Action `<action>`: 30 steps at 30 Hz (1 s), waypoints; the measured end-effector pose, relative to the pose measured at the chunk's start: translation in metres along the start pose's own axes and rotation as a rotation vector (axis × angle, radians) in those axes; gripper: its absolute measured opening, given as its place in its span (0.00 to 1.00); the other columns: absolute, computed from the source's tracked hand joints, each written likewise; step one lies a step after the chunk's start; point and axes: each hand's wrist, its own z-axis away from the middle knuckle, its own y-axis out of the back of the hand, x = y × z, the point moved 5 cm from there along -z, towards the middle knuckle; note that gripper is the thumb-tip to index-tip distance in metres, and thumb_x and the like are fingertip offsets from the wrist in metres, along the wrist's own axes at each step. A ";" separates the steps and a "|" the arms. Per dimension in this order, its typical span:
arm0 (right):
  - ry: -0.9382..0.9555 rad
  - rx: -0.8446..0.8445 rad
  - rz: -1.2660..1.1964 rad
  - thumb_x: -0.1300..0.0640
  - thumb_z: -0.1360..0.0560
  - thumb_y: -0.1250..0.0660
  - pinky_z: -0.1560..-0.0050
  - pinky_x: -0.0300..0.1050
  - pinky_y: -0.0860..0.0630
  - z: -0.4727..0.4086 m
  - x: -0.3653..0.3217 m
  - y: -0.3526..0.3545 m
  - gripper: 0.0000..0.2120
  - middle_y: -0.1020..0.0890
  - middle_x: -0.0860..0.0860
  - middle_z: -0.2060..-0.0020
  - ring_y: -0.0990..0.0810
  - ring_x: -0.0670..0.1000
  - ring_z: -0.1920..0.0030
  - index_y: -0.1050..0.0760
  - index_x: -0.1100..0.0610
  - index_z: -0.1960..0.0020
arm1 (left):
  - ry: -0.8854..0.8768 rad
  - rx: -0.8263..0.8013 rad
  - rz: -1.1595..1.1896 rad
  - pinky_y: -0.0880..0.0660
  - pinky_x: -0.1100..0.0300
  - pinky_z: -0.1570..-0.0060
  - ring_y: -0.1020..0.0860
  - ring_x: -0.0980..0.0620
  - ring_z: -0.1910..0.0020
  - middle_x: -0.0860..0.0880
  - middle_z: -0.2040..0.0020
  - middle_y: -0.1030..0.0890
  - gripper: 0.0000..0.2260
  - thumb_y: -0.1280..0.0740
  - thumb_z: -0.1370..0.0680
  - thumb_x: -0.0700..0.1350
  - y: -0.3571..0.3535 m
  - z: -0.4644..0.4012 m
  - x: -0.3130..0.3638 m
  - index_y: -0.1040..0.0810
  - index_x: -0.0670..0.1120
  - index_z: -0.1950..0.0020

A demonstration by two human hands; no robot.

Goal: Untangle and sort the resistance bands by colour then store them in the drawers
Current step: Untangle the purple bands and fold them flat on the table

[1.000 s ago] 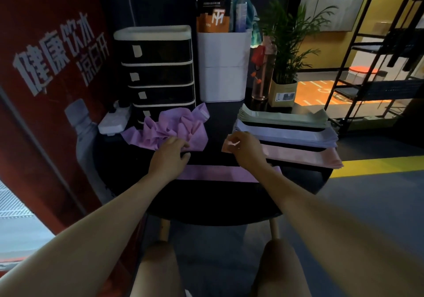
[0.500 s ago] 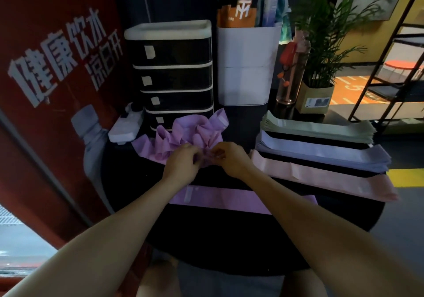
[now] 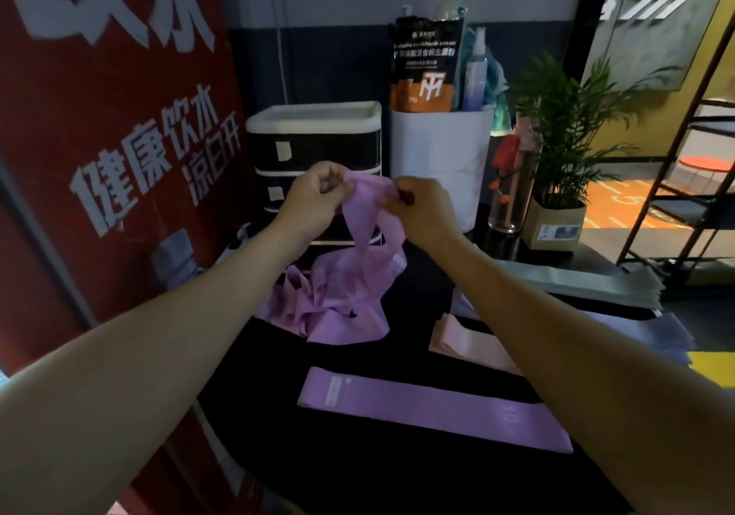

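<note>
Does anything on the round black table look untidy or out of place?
Yes. The crumpled heap of purple resistance bands is still knotted, while both hands, left hand and right hand, pull one band up. The other bands lie flat.

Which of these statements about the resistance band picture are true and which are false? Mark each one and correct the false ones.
1. Both hands hold a purple band raised above the table. True.
2. The left hand rests flat on the table. False: it pinches the raised band, as does the right hand.
3. One purple band lies flat near the front edge. True.
4. The tangled pile is green. False: it is purple.
5. The drawer unit stands behind the hands. True.
</note>
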 end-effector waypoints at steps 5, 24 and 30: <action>0.048 0.025 -0.090 0.61 0.24 0.34 0.69 0.27 0.34 -0.024 -0.034 0.022 0.16 0.28 0.45 0.73 0.31 0.41 0.71 0.28 0.49 0.69 | 0.017 0.049 0.140 0.24 0.58 0.55 0.22 0.52 0.56 0.49 0.57 0.21 0.04 0.36 0.22 0.40 0.009 -0.018 0.034 0.25 0.47 0.55; 0.141 -0.037 -0.181 0.57 0.30 0.27 0.57 0.38 0.24 -0.018 -0.077 0.027 0.15 0.24 0.50 0.51 0.23 0.46 0.56 0.28 0.58 0.46 | 0.065 0.182 0.195 0.21 0.56 0.54 0.20 0.47 0.52 0.43 0.51 0.19 0.02 0.33 0.24 0.39 0.009 -0.024 0.080 0.23 0.46 0.55; 0.071 -0.051 -0.165 0.70 0.29 0.37 0.54 0.46 0.23 -0.024 -0.073 0.038 0.12 0.18 0.55 0.57 0.20 0.52 0.56 0.22 0.62 0.48 | 0.007 0.052 0.145 0.21 0.55 0.49 0.19 0.49 0.54 0.46 0.58 0.20 0.05 0.30 0.27 0.36 0.010 -0.020 0.082 0.24 0.45 0.55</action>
